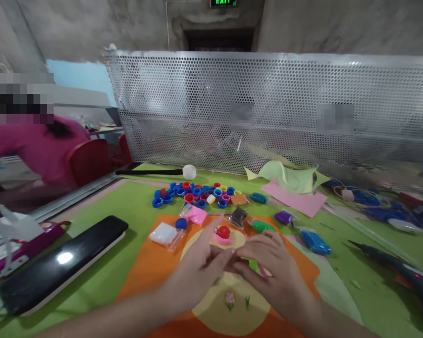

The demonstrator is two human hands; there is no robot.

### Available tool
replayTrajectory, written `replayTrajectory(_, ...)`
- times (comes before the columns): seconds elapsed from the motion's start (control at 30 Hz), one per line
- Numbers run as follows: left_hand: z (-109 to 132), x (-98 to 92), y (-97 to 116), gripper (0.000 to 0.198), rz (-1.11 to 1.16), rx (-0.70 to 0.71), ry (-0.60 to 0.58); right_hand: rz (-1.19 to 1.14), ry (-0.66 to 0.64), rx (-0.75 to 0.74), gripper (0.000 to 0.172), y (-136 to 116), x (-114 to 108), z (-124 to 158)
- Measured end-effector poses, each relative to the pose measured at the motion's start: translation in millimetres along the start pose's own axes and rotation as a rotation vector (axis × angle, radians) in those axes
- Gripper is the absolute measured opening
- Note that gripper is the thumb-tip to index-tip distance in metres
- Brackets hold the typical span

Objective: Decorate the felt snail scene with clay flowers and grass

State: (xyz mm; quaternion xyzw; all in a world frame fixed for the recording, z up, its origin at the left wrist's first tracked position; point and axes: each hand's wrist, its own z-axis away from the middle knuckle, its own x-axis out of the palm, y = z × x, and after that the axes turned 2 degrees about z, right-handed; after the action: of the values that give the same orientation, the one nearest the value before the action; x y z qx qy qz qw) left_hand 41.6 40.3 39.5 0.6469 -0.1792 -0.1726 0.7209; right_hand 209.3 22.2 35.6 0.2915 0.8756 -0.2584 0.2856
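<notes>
My left hand [200,267] and my right hand [271,267] meet fingertip to fingertip over a pale yellow circle [232,305] on an orange felt sheet [151,267]. Their fingers are curled and pinched together around something small that I cannot make out; a bit of green shows beneath them. Just beyond the fingertips a red bottle cap [223,231] sits on a pink piece [221,240]. A tiny pink flower and green sprig [230,298] are stuck on the yellow circle below my hands.
A pile of blue, red and yellow bottle caps [193,192] lies further back. Small clay bags: white [164,233], pink [197,215], green [261,226], purple [284,217], blue [315,242]. A black phone [63,263] lies left, a glue gun [405,272] right. A perforated metal screen [268,108] stands behind. A person in pink [38,145] sits at left.
</notes>
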Motion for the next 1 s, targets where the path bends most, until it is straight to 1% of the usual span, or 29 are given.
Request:
replayTrajectory(0.1, 6.0, 3.3, 3.9, 0.071, 0.229, -0.022, -0.056, 0.041, 0.000, -0.092, 0.012, 0.6, -7.5, -0.3)
replayTrajectory(0.17, 7.6, 3.6, 4.8, 0.075, 0.328, -0.012, -0.095, 0.039, -0.018, -0.099, 0.016, 0.3, -11.0, 0.1)
replayTrajectory(0.3, 4.3, -1.8, 0.8, 0.075, 0.280, -0.009, -0.072, 0.017, -0.023, -0.087, 0.021, 0.7, -13.3, 1.1)
replayTrajectory(0.4, 0.3, -5.7, -3.2, 0.077, 0.346, 0.040, -0.119, 0.023, 0.030, -0.075, 0.020, 1.7, -14.3, 0.5)
replayTrajectory(0.47, -0.8, -6.3, -4.5, 0.081, 0.395, 0.065, -0.149, 0.036, 0.076, -0.055, 0.017, 2.2, -15.5, -0.1)
replayTrajectory(0.6, 1.2, -5.3, -5.4, 0.086, 0.406, 0.093, -0.138, 0.104, 0.135, -0.083, 0.013, 3.3, -18.7, 0.2)
replayTrajectory(0.63, 2.0, -5.2, -5.5, 0.084, 0.388, 0.089, -0.134, 0.129, 0.143, -0.093, 0.013, 3.7, -19.7, 0.6)
replayTrajectory(0.7, 3.5, -4.9, -4.9, 0.073, 0.354, 0.094, -0.139, 0.167, 0.145, -0.098, 0.014, 4.3, -21.8, 1.1)
replayTrajectory(0.77, 5.0, -4.4, -3.1, 0.055, 0.346, 0.123, -0.182, 0.181, 0.142, -0.098, 0.015, 4.8, -23.7, 0.8)
replayTrajectory(0.83, 6.5, -3.4, 0.1, 0.043, 0.340, 0.155, -0.229, 0.179, 0.140, -0.094, 0.016, 5.0, -24.7, -0.2)
replayTrajectory(0.93, 8.8, -2.4, 4.2, 0.035, 0.248, 0.152, -0.234, 0.133, 0.139, -0.079, 0.015, 5.2, -24.4, -2.0)
replayTrajectory(1.0, 10.4, -2.5, 4.0, 0.034, 0.206, 0.180, -0.245, 0.069, 0.137, -0.026, 0.012, 5.1, -23.2, -2.8)
